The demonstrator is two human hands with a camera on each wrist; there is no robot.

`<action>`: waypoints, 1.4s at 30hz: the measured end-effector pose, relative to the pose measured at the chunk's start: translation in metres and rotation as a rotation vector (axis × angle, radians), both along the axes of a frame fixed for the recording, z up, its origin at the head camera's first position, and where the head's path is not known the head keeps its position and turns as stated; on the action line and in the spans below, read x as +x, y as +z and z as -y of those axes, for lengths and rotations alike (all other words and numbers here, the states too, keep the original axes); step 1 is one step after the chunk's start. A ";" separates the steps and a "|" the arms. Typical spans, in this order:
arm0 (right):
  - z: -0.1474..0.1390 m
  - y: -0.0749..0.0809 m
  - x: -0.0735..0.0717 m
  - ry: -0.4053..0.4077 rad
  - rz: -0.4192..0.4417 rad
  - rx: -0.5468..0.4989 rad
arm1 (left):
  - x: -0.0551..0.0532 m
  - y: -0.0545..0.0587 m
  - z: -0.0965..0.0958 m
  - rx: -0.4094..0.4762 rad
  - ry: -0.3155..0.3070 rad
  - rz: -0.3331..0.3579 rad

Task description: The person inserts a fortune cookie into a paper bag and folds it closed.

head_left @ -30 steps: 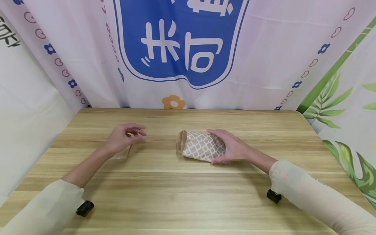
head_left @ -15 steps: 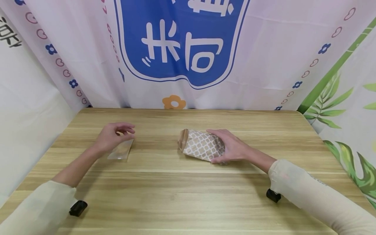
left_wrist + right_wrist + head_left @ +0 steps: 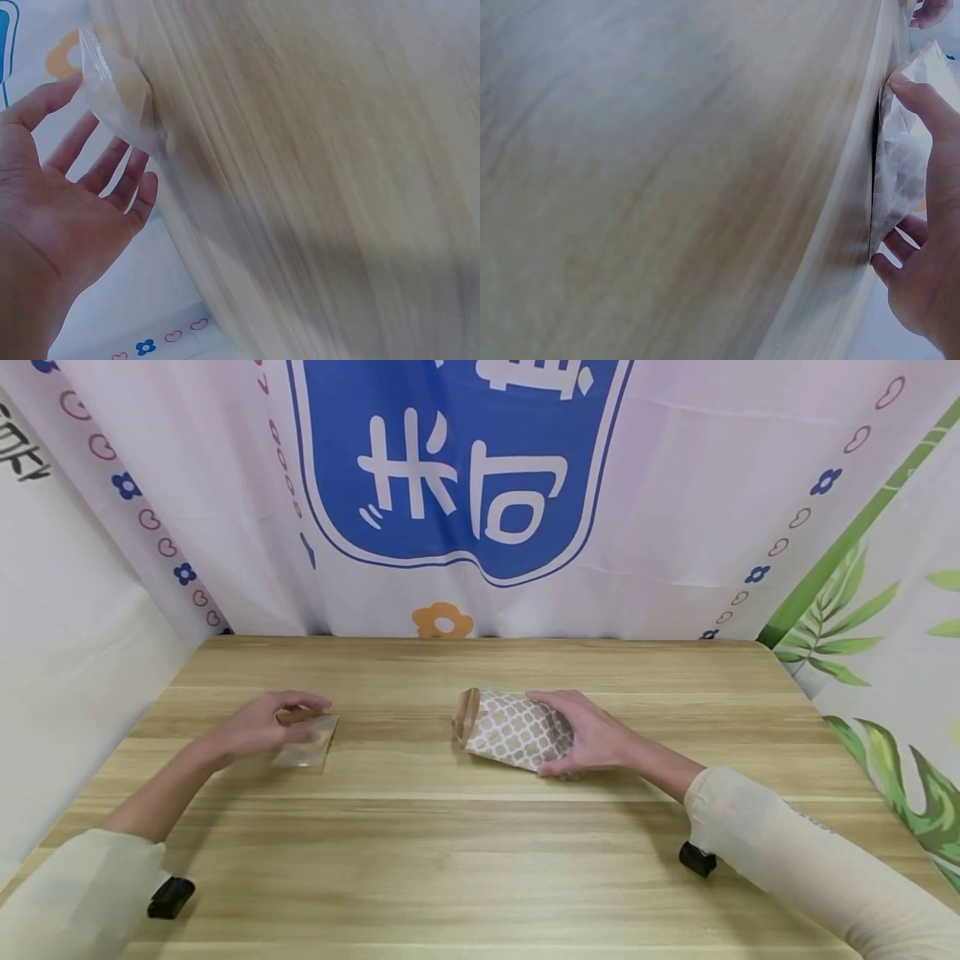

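Observation:
A small clear plastic packet [image 3: 307, 755] with something pale yellow inside lies on the left of the table. My left hand [image 3: 258, 727] is over its far left part, fingers loosely bent and apart. In the left wrist view the spread fingers are close to the packet [image 3: 120, 94]; whether they touch it I cannot tell. A brown paper bag [image 3: 513, 728] with a white lattice pattern lies on its side near the middle, its mouth facing left. With thumb and fingers spread round its right end, my right hand [image 3: 592, 732] grips it. The bag's inside is hidden.
The wood-grain table [image 3: 465, 860] ends at a printed cloth backdrop [image 3: 660, 527] behind it. White cloth [image 3: 67, 635] hangs on the left side, and a leaf-printed cloth [image 3: 900, 693] on the right. A black wrist device [image 3: 172, 897] shows beneath each sleeve.
My left hand has moved left and toward me, from beyond the packet to over it, uncovering more of the packet. The right hand and the paper bag have stayed almost still.

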State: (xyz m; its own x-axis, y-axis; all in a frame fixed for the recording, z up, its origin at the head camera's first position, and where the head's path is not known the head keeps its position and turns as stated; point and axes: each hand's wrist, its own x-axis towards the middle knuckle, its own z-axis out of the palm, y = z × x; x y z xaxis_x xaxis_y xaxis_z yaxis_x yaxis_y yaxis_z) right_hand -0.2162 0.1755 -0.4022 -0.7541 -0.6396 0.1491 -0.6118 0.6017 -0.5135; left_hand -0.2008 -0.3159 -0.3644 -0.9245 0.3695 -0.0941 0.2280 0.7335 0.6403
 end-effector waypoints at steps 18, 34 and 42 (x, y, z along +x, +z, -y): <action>0.000 0.000 0.000 0.002 -0.001 -0.010 | -0.003 -0.006 0.001 -0.042 0.046 -0.089; 0.000 0.000 0.000 0.003 0.005 -0.018 | -0.002 0.002 0.011 -0.119 -0.026 -0.021; 0.000 -0.001 0.000 0.000 0.012 -0.009 | -0.001 0.002 0.015 -0.079 -0.110 -0.013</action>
State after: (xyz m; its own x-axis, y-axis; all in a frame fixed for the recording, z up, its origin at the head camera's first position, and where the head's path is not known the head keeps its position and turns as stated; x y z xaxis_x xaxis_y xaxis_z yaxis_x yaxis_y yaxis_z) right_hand -0.2167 0.1757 -0.4030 -0.7558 -0.6382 0.1464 -0.6058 0.5968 -0.5261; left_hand -0.2017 -0.3311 -0.3629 -0.8799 0.4610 -0.1151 0.3181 0.7515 0.5779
